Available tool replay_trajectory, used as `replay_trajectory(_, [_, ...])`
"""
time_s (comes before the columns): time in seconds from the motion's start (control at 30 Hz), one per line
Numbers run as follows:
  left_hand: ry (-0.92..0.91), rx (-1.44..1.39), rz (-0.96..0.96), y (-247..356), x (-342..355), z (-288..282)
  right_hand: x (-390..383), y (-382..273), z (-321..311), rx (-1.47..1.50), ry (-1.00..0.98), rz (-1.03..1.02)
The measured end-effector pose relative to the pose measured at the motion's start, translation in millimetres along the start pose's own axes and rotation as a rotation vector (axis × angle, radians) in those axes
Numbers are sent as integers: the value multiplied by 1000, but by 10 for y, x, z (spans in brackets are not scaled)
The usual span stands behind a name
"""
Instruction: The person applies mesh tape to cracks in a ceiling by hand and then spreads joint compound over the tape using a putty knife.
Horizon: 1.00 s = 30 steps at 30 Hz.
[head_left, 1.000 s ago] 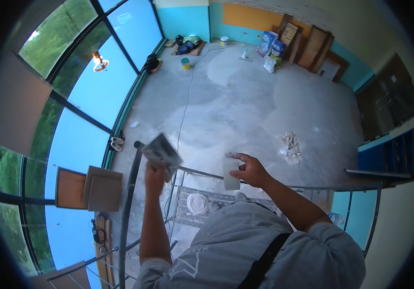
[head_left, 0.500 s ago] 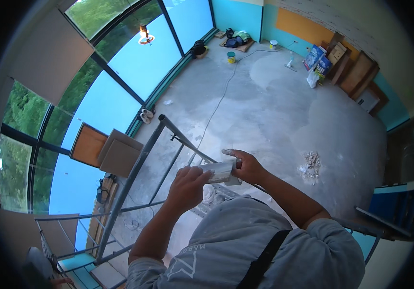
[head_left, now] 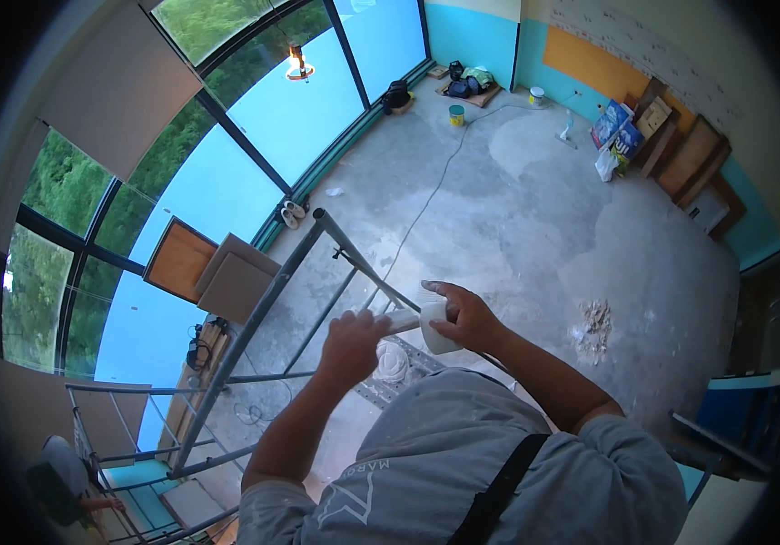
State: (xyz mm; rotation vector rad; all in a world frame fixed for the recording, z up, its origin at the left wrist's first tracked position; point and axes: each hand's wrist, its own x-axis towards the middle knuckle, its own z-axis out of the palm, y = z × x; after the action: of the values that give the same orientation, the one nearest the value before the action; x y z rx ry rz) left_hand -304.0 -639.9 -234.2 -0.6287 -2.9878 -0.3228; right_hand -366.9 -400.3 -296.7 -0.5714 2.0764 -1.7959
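My left hand (head_left: 352, 347) and my right hand (head_left: 468, 318) meet in front of my chest, high above a concrete floor. My right hand grips a white, plaster-smeared flat tool (head_left: 435, 329) by its broad end. My left hand is closed on a second whitish tool (head_left: 403, 320) whose end touches the first one; its shape is mostly hidden by my fingers. Both hands hover just over the grey metal scaffold rail (head_left: 335, 238). Below them lies a white lump or bucket (head_left: 393, 363) on the scaffold deck.
Scaffold tubes run down to the lower left. Flat boards (head_left: 227, 275) lean on the curved glass wall. A cable crosses the floor toward a small bucket (head_left: 456, 114). Bags (head_left: 615, 136) and panels stand at the far wall, rubble (head_left: 595, 323) lies right. Another person (head_left: 63, 472) is below left.
My left hand came down from holding a grey flat tool raised and joined my right hand. My view swung left toward the windows.
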Motion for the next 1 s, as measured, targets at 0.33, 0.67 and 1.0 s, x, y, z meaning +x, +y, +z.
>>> replay_trajectory(0.33, [146,-223,100,101,42,-292,63,147,53,-60,33,-11])
replay_trajectory(0.67, [45,-8,53,-66,47,-169,75,-176,202,-185,18,32])
replay_trajectory(1.0, [460,-815,-770,-2339,357,1005,-8,37,175,-213,148,66])
